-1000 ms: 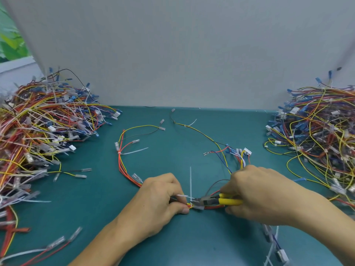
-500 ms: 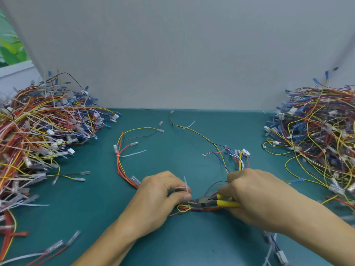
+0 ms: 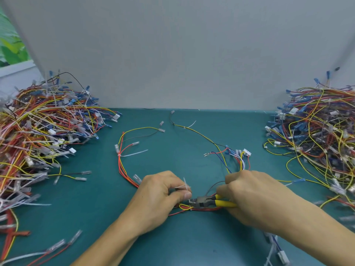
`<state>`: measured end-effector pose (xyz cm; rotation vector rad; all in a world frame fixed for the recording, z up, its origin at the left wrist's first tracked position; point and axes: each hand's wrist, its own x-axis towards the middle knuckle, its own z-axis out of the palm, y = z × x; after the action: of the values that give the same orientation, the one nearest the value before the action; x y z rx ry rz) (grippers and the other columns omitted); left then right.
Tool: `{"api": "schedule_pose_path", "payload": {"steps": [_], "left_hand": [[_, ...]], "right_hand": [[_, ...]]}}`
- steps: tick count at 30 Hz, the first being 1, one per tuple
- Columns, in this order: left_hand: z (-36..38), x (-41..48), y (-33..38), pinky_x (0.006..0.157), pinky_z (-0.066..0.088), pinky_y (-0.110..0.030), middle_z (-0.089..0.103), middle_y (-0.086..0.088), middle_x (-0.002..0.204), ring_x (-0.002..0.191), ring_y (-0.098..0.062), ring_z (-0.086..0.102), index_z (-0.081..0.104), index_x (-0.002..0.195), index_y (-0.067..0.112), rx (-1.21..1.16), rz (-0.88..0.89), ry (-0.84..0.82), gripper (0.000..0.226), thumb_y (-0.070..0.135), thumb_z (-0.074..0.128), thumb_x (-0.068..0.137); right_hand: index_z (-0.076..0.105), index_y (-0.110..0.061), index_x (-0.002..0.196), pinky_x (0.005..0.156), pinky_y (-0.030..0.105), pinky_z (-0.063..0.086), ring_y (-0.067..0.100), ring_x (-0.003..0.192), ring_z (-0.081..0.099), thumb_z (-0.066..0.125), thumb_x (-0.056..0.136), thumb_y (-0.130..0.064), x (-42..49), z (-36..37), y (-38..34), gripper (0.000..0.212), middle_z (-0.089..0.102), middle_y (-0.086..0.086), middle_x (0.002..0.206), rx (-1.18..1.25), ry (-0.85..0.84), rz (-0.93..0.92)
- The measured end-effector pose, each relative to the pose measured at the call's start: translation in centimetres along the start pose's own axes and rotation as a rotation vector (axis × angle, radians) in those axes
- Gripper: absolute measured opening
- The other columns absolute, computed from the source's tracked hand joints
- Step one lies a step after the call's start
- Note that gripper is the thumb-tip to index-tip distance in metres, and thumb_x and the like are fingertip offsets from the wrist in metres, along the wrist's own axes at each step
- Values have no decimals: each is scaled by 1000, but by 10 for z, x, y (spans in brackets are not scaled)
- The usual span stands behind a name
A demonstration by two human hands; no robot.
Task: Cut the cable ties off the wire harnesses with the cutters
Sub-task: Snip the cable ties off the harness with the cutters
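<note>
Pinched between thumb and forefinger of the left hand (image 3: pixel 157 196), a stiff white cable tie (image 3: pixel 184 186), seen upright on the bundle a second ago, now appears freed, so one cut is judged done. Just right of that pinch, the dull steel nose of the cutters (image 3: pixel 203 201) is laid against the thin red-and-yellow wire harness (image 3: pixel 201 209). Their glossy yellow handles are gripped by the right hand (image 3: pixel 255 194).
</note>
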<state>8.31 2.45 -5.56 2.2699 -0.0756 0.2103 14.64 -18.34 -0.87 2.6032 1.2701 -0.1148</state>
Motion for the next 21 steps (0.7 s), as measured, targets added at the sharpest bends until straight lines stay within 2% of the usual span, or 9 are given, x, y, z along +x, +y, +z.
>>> {"api": "schedule_pose_path", "payload": {"steps": [4,8,12,16,19,21], "left_hand": [[-1,0,2,70,44,-18,64,13,77,74,-3,59,73,73,24,-33,-35,10,9,21,73,82],[-4,-1,3,63,42,-17,64,14,76,64,-2,56,73,69,23,-127,-100,29,12,20,73,81],[-8,0,5,64,43,-14,69,5,75,65,-1,56,70,66,10,-414,-204,59,15,9,72,81],[-14,2,9,48,30,-19,56,3,66,49,-8,35,63,61,18,-738,-300,112,31,5,60,88],[-29,4,9,46,29,-24,54,-5,65,48,-12,35,56,68,14,-1033,-344,143,22,8,47,87],[-40,3,6,46,31,-26,50,-8,62,48,-16,37,55,69,13,-1140,-333,128,15,14,44,79]], "right_hand": [[52,-21,94,61,31,35,29,81,53,41,91,-27,-1,4,-1,13,50,-2,89,-21,-8,30],[52,-22,96,61,31,33,30,79,51,40,91,-28,-1,3,-2,14,49,-3,87,-22,-1,66],[50,-24,98,61,31,32,29,80,49,39,92,-29,-3,2,-5,14,52,-4,91,-22,7,83],[46,-28,106,63,31,35,23,94,57,37,93,-43,-9,-1,-3,22,48,-9,98,30,71,151],[43,-29,94,69,31,44,15,89,54,35,91,-51,-11,-3,-9,24,49,-12,92,224,200,165],[42,-28,86,73,31,45,10,83,50,42,89,-52,-6,-3,-21,23,48,-12,86,411,234,142]]}}
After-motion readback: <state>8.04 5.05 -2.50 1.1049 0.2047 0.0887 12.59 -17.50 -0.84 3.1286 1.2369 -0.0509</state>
